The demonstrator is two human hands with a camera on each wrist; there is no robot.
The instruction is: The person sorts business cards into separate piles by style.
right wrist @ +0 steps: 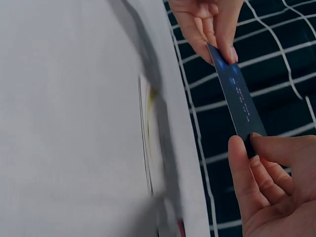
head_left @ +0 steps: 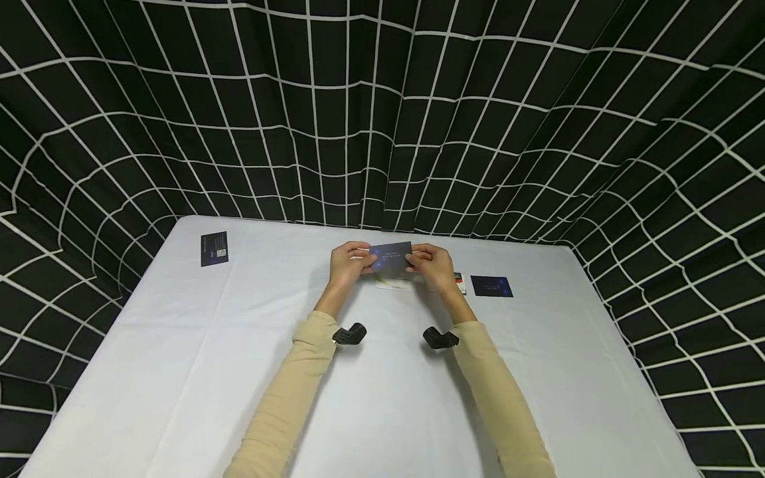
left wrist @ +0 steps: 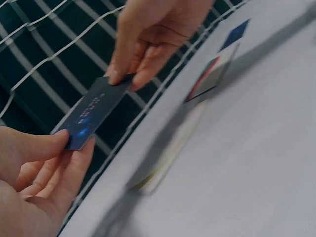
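Note:
A dark blue business card (head_left: 391, 255) with glowing blue spots and small print is held up above the table between both hands. My left hand (head_left: 348, 264) pinches its left end between thumb and fingers. At the opposite end, my right hand (head_left: 435, 265) pinches the card the same way. In the left wrist view the dark card (left wrist: 96, 113) is tilted, its printed face showing. Below it on the table lies a pale card with a yellow-green curve (left wrist: 165, 153), beside a card with a red and black edge (left wrist: 205, 79). Part of these is hidden behind my right hand in the head view.
Another dark card (head_left: 492, 286) with blue spots lies to the right. Far left on the white table (head_left: 239, 372) rests a dark card with a QR code (head_left: 214, 249). Behind the table's back edge hangs a black curtain (head_left: 335, 153) with a white grid.

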